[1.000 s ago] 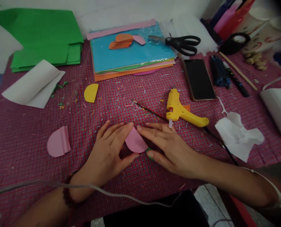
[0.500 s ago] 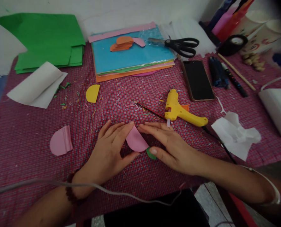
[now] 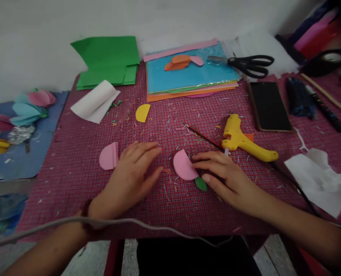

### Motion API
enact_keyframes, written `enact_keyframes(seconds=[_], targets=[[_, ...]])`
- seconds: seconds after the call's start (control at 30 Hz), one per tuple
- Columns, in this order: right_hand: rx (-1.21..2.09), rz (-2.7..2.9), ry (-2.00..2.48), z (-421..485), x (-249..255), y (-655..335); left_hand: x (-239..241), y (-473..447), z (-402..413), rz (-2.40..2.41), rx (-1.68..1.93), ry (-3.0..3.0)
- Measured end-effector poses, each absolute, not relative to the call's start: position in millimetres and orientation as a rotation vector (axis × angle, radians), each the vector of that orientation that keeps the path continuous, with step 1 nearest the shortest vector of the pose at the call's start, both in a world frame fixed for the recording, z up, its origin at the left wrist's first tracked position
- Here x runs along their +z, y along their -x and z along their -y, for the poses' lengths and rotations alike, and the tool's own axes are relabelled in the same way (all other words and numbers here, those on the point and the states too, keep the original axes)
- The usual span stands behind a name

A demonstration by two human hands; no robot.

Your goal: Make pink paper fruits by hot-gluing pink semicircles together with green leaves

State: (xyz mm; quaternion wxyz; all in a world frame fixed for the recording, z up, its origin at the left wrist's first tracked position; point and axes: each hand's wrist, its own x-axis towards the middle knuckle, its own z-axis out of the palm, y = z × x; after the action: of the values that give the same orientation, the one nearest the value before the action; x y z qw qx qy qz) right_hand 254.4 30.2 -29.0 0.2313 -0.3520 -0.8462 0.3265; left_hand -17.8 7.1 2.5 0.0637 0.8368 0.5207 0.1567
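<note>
My right hand lies flat on the red checked cloth, its fingertips on the right edge of a pink paper half-circle with a small green leaf by the thumb. My left hand rests open on the cloth, fingers spread, a short way left of that piece and holding nothing. A stack of folded pink half-circles lies just left of my left hand.
A yellow glue gun and a thin brush lie beyond my right hand. Further back are a yellow half-circle, coloured paper sheets, green paper, scissors, a phone and white tissue. Paper flowers lie at the left.
My left hand has let go of the pink half-circle and moved left, away from it. The view has swung left and pulled back. My right hand stays on the piece.
</note>
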Motion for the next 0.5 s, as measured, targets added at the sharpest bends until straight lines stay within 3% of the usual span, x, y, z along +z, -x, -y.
enact_keyframes(seconds=[0.2,0.5], targets=[[0.882,2.311,0.941,-28.9,-31.5,-255.7,0.4,102.6,6.3,-1.900,0.264,-2.356],[1.002,2.132,0.836,-22.6,-23.5,-259.3,-10.1,137.5,9.1,-1.889,0.486,-2.107]])
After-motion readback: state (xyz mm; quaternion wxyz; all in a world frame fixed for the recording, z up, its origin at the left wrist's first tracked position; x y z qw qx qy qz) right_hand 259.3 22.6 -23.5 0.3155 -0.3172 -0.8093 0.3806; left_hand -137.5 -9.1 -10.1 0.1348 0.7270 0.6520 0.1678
